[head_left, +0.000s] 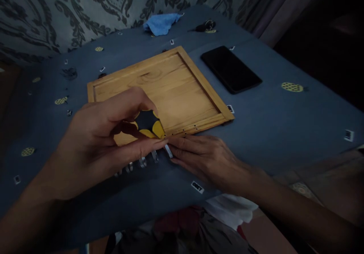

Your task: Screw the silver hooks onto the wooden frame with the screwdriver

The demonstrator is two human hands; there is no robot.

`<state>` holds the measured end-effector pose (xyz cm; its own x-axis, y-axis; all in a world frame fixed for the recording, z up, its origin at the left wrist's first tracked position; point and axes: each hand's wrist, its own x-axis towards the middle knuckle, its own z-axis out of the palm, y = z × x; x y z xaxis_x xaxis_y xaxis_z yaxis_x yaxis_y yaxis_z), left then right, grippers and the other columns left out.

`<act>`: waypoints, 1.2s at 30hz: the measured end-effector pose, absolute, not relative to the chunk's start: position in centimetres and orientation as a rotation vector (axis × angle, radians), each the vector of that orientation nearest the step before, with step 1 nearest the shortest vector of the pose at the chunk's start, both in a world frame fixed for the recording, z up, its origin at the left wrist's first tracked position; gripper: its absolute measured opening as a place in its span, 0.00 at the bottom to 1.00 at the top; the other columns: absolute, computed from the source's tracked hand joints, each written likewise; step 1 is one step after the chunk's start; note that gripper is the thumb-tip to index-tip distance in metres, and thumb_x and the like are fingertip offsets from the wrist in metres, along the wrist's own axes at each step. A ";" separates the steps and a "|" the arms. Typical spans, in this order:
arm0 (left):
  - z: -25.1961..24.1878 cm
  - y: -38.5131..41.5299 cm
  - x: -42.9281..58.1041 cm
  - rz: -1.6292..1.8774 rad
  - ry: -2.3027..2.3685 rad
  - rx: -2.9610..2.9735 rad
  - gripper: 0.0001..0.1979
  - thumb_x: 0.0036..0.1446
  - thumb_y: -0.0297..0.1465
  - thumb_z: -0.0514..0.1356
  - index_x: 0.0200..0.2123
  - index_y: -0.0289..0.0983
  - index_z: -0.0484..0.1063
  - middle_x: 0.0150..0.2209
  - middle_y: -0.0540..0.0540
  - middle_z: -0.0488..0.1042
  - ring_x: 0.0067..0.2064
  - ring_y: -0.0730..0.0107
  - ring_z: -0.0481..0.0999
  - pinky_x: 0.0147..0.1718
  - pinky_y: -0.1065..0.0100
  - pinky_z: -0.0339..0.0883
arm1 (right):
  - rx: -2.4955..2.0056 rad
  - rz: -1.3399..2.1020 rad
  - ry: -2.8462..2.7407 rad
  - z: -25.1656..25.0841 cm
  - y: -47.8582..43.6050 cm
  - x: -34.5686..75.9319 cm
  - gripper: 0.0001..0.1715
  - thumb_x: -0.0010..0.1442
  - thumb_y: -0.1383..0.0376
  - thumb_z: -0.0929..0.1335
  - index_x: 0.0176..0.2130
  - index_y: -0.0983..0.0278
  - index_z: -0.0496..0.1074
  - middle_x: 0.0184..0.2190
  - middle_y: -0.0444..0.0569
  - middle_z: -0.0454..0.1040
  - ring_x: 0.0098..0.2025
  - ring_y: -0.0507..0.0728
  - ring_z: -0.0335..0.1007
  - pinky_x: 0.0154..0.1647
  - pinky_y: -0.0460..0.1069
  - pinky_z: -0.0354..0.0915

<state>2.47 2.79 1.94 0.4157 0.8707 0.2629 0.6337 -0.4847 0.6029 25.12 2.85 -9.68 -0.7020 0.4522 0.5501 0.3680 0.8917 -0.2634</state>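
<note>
My left hand (99,136) is closed around a black-and-yellow screwdriver (146,121), its handle seen nearly end-on. The lower end of the handle points toward the near edge of a framed wooden board (170,83), and the tip is hidden. My right hand (204,153) lies low at that edge, its fingertips pressed together on a thin silver metal hook (168,150). More silver hooks (143,162) hang in a row along the edge, partly behind my left hand. Small dark holes show in the frame to the right of the fingertips.
A black phone (231,70) lies right of the board. Behind are a blue cloth (162,23) and a small dark object (206,26). A thin dark coil (69,73) and a small metal piece (69,112) lie at left on the patterned blue tablecloth (284,132).
</note>
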 end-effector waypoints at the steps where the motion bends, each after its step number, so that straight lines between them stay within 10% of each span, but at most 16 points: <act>1: 1.9 2.7 2.5 0.789 1.314 2.256 0.07 0.58 0.36 0.70 0.39 0.44 0.77 0.35 0.50 0.80 0.33 0.64 0.80 0.24 0.69 0.75 | -0.584 0.182 -2.426 -9.7 2.9 25.1 0.16 0.74 0.67 0.64 0.47 0.69 0.80 0.53 0.54 0.83 0.44 0.57 0.84 0.43 0.50 0.82; 36: 0.1 3.3 2.6 1.050 1.128 2.159 0.17 0.53 0.25 0.70 0.45 0.45 0.76 0.35 0.53 0.76 0.31 0.67 0.79 0.28 0.69 0.82 | -0.618 0.204 -2.460 -9.8 2.8 25.2 0.15 0.74 0.67 0.63 0.47 0.67 0.80 0.56 0.53 0.81 0.48 0.57 0.84 0.46 0.49 0.82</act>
